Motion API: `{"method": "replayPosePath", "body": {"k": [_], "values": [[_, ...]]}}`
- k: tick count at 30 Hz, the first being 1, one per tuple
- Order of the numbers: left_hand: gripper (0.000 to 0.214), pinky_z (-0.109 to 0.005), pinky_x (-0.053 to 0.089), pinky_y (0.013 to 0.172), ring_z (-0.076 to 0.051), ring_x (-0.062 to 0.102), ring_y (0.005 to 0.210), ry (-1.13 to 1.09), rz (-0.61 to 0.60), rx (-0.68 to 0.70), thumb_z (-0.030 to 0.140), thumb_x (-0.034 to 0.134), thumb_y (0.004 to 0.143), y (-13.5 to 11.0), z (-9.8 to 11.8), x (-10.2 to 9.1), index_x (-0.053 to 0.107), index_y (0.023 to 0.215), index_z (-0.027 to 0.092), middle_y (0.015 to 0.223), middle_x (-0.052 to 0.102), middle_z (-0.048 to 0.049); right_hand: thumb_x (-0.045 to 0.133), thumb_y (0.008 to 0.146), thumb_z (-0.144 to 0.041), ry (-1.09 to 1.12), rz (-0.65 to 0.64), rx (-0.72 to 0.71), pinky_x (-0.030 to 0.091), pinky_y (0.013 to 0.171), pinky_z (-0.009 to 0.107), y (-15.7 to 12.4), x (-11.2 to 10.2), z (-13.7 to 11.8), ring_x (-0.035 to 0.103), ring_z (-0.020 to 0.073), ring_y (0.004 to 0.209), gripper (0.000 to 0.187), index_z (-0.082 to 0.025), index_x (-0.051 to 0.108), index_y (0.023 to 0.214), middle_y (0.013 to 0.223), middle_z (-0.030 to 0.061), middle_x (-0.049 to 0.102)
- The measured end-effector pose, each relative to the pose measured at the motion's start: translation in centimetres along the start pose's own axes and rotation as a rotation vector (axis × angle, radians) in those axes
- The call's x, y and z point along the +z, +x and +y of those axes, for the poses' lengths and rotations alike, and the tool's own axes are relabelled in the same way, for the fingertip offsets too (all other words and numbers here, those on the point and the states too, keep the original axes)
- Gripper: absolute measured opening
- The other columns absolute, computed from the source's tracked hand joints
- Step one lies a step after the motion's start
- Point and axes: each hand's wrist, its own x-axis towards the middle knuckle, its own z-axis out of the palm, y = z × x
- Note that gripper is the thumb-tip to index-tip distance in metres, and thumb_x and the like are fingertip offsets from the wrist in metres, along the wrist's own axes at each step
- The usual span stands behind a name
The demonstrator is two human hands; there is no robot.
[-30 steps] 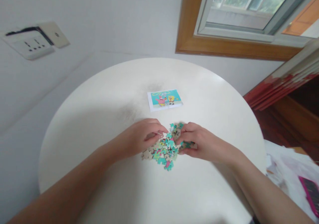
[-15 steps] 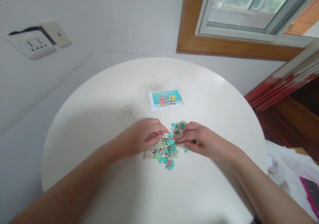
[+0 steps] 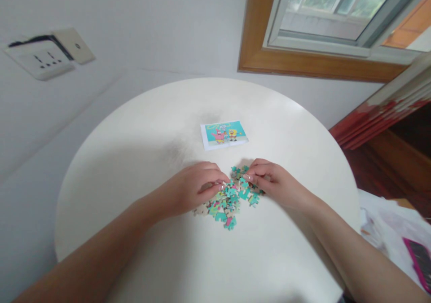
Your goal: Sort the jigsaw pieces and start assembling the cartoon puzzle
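Head view shows puzzle pieces (image 3: 220, 216) lying loose on the surface (image 3: 215, 267), none visibly joined yet, with left hand (image 3: 193, 185) and right hand (image 3: 278, 184) half-curled at them, whether gripping I cannot tell

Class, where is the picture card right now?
In the head view, the picture card lies just right of centre on the white table, beyond the puzzle pieces.

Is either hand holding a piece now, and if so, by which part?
It cannot be told: the left hand and right hand are both at the pieces, but these are too small and crowded to show a grip.
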Motion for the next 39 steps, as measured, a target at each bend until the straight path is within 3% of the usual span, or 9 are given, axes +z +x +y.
{"method": "replayPosePath", "body": {"k": [5, 10, 16, 20, 28, 39], "values": [[0.022, -0.029, 0.047, 0.081, -0.017, 0.063, 0.089, 0.004, -0.004, -0.013, 0.023, 0.050, 0.097, 0.0, 0.2, -0.1, 0.069, 0.108, 0.020, 0.096, 0.069, -0.0042, 0.053, 0.098, -0.026, -0.107, -0.008, -0.047, 0.044, 0.070, 0.027, -0.1, -0.3, 0.3, 0.055, 0.0144, 0.076, 0.030, -0.017, 0.066, 0.072, 0.078, 0.0031, 0.058], [0.022, -0.030, 0.047, 0.082, -0.018, 0.063, 0.091, 0.017, 0.001, 0.001, 0.021, 0.050, 0.096, -0.1, 0.2, -0.1, 0.069, 0.107, 0.019, 0.097, 0.070, -0.0050, 0.060, 0.091, -0.016, -0.313, 0.019, -0.115, 0.045, 0.082, 0.034, -0.3, -1.0, 1.0, 0.059, 0.0183, 0.086, 0.016, -0.020, 0.072, 0.081, 0.087, 0.0056, 0.066], [0.023, -0.030, 0.047, 0.080, -0.019, 0.063, 0.089, 0.028, -0.011, 0.005, 0.020, 0.049, 0.096, 0.0, 0.2, 0.0, 0.069, 0.107, 0.018, 0.095, 0.069, -0.0055, 0.065, 0.089, -0.019, -0.449, 0.029, -0.138, 0.045, 0.084, 0.038, -0.2, -1.3, 1.7, 0.059, 0.0208, 0.087, 0.009, -0.019, 0.071, 0.082, 0.088, 0.0067, 0.066], [0.023, -0.030, 0.047, 0.080, -0.019, 0.062, 0.088, 0.023, -0.006, 0.004, 0.021, 0.048, 0.097, 0.1, 0.3, 0.0, 0.069, 0.106, 0.017, 0.095, 0.069, -0.0055, 0.068, 0.086, -0.017, -0.460, 0.057, -0.148, 0.045, 0.087, 0.039, -0.4, -1.4, 1.4, 0.058, 0.0218, 0.092, 0.010, -0.020, 0.072, 0.095, 0.094, 0.0072, 0.064], [0.022, -0.030, 0.047, 0.079, -0.018, 0.062, 0.086, 0.009, 0.008, -0.027, 0.022, 0.049, 0.096, 0.0, 0.1, 0.0, 0.070, 0.104, 0.019, 0.092, 0.068, -0.0049, 0.070, 0.087, -0.023, -0.489, -0.043, -0.256, 0.045, 0.085, 0.037, -0.6, -0.7, 1.0, 0.057, 0.0217, 0.092, 0.019, -0.023, 0.077, 0.104, 0.099, 0.0082, 0.062], [0.023, -0.030, 0.047, 0.079, -0.018, 0.061, 0.087, 0.000, 0.018, -0.039, 0.023, 0.049, 0.096, -0.1, -0.2, 0.3, 0.070, 0.104, 0.019, 0.093, 0.070, -0.0053, 0.059, 0.094, -0.022, -0.485, -0.032, -0.300, 0.045, 0.082, 0.035, -0.3, -0.8, 1.1, 0.057, 0.0208, 0.089, 0.018, -0.020, 0.077, 0.098, 0.095, 0.0093, 0.066]]}}
